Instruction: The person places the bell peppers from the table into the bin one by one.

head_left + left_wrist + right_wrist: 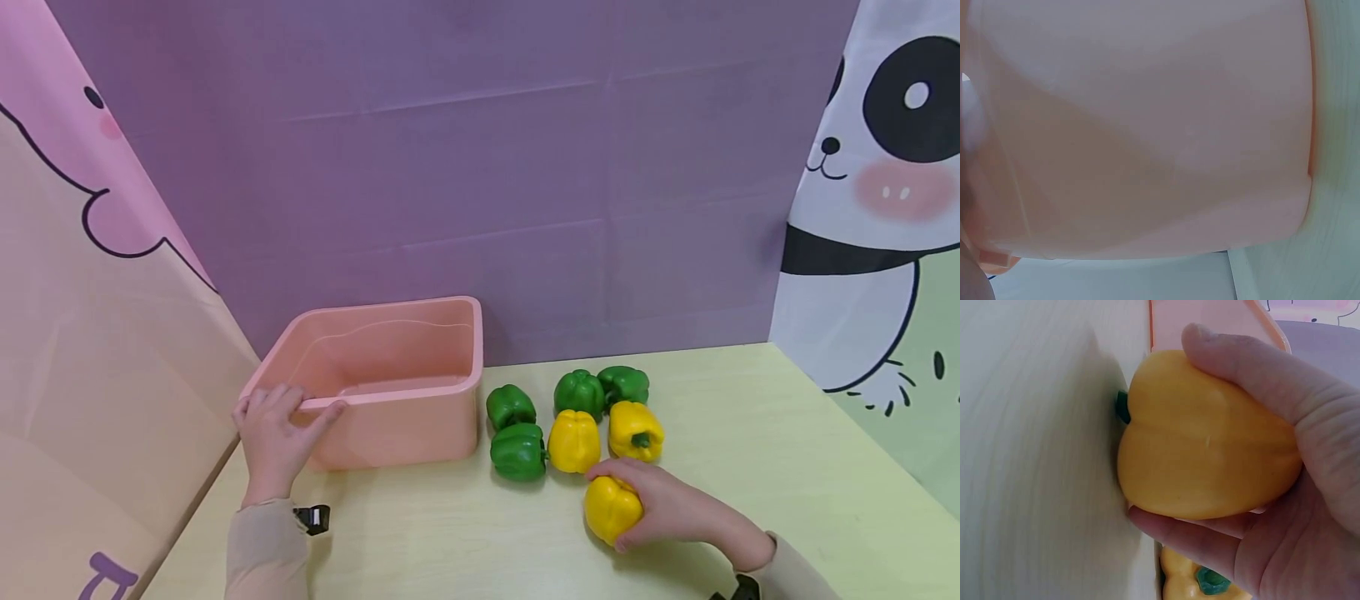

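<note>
My right hand (671,504) grips a yellow bell pepper (611,510) low over the table, thumb on one side and fingers on the other. Seen from the right wrist, that pepper's green stem (1123,407) faces the tabletop; whether the pepper touches the table I cannot tell. At the left, my left hand (273,437) holds the near rim of a pink plastic bin (405,429), its fingers hooked over the edge and the thumb along the outside. The bin's pink wall (1147,125) fills most of the left wrist view. No pepper shows in the visible part of the bin.
Just beyond the right hand lie two more yellow peppers (574,442). Several green peppers (519,452) are grouped beside them, right of the bin. A purple cloth backdrop (525,183) rises behind the table (450,533), with printed panels at both sides.
</note>
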Motion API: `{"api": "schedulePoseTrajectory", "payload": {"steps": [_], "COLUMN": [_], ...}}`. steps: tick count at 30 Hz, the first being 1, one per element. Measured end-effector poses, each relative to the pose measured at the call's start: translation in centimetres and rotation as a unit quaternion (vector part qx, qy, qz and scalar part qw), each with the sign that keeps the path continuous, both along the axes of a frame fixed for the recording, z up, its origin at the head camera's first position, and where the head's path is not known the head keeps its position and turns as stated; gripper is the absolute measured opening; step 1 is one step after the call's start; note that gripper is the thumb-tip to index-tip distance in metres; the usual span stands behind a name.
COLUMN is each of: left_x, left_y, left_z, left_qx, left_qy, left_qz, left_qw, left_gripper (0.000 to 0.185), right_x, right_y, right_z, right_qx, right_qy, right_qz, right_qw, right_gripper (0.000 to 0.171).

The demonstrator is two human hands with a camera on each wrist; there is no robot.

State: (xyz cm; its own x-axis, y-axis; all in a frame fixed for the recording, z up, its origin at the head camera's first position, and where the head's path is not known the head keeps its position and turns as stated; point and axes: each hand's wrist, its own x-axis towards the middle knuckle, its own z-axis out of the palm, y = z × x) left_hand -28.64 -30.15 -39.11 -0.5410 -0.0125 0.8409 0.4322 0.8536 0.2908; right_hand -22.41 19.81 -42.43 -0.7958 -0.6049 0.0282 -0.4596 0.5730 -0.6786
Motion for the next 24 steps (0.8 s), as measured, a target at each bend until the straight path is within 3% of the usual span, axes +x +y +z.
{"api": "schedulePoseTrajectory", "payload": {"steps": [15,24], "left_x": [-0.04,0.10], "left_y": [-0.08,-0.06], "left_z": [-0.02,-0.04], "left_qx": [-0.002,-0.003], "left_qy": [0.000,-0.022], "left_qz": [0.004,0.009], "left_qw": [1.0000,0.9997], "left_gripper": [0.037,0.038], "right_x": [0.18,0.44], "right_y": [-0.02,0.12], "right_z": [0.43,0.18], "right_qx": [0.009,0.000], "right_qy": [0.017,0.035], "right_qz": [0.002,0.003], "right_qw": [1.000,0.999], "right_gripper": [0.071,0.069]}}
